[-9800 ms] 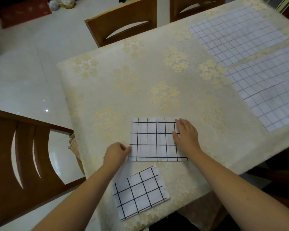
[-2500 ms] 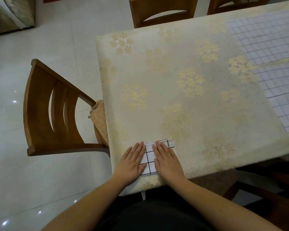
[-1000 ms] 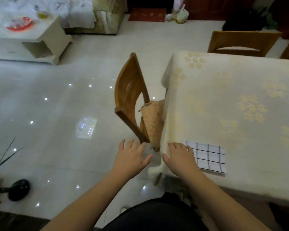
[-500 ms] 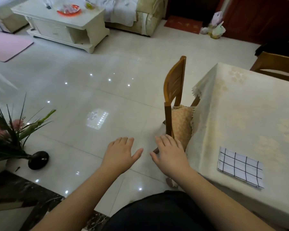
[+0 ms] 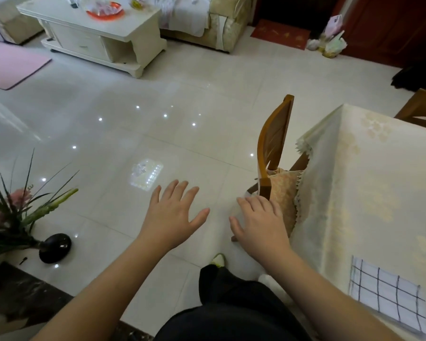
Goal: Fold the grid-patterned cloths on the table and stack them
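Note:
A folded white cloth with a black grid [image 5: 386,294] lies near the corner of the table [image 5: 369,183], at the lower right of the view. My left hand [image 5: 174,217] hovers over the floor with its fingers spread, holding nothing. Also empty, my right hand [image 5: 261,225] is held flat in the air just left of the table's edge, in front of the chair. Both hands are off the table and well left of the cloth. The unfolded grid cloths are out of view.
A wooden chair [image 5: 273,153] with a cushion is tucked against the table's left side. A plant in a dark vase [image 5: 54,247] stands at the lower left. A white coffee table [image 5: 94,33] and a sofa are across the tiled floor.
My view has swung left, away from the table. Both hands left the folded cloth and moved off the table's edge into the air; the cloth stays where it was laid.

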A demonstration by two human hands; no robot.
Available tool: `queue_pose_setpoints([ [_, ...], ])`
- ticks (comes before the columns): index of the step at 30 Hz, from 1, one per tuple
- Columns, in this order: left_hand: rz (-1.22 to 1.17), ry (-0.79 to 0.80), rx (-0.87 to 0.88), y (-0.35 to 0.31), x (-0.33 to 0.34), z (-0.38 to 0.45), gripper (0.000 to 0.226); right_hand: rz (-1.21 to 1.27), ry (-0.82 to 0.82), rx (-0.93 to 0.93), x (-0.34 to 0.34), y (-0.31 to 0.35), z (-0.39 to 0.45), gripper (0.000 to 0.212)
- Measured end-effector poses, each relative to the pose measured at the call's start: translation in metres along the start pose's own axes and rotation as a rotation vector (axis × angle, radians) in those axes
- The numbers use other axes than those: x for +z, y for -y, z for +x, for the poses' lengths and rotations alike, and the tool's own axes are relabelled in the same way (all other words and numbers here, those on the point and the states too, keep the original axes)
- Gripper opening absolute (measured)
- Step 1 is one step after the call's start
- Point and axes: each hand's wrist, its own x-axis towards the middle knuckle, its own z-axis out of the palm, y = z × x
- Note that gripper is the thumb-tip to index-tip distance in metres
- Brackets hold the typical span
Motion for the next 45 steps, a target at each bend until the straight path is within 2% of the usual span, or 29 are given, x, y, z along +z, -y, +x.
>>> queue_pose_setpoints([
  [5, 0.073, 0.075, 0.017, 0.008, -0.026, 0.064, 0.088, 0.031, 0.055, -0.037, -0.013, -0.003, 0.072, 0.060],
  [9, 0.130, 0.069, 0.028, 0.015, -0.049, 0.104, 0.089, 0.037, 0.131, -0.029, -0.028, -0.005, 0.125, 0.063],
  [14, 0.126, 0.088, 0.011, 0.027, -0.062, 0.151, 0.092, 0.061, 0.184, -0.031, -0.046, -0.011, 0.177, 0.058],
  [20, 0.067, 0.073, 0.081, 0.047, -0.084, 0.214, 0.094, 0.081, 0.170, 0.038, -0.058, -0.009, 0.240, 0.055],
  [25, 0.059, 0.096, 0.164, 0.086, -0.095, 0.291, 0.095, 0.080, 0.180, 0.071, -0.064, 0.006, 0.301, 0.052],
  [30, 0.061, 0.054, 0.273, 0.119, -0.126, 0.368, 0.088, -0.007, 0.162, 0.246, -0.086, 0.021, 0.373, 0.060],
  [33, 0.068, 0.012, 0.337, 0.135, -0.146, 0.410, 0.091, -0.029, 0.113, 0.298, -0.104, 0.026, 0.408, 0.059],
  [41, 0.088, 0.085, 0.538, 0.122, -0.156, 0.502, 0.091, -0.057, 0.056, 0.430, -0.121, 0.008, 0.464, 0.058],
  [43, 0.065, 0.103, 0.570, 0.107, -0.156, 0.525, 0.093, -0.044, 0.033, 0.457, -0.124, -0.007, 0.475, 0.066],
  [45, 0.061, 0.092, 0.610, 0.087, -0.158, 0.554, 0.093, -0.022, 0.002, 0.475, -0.130, -0.023, 0.488, 0.096],
])
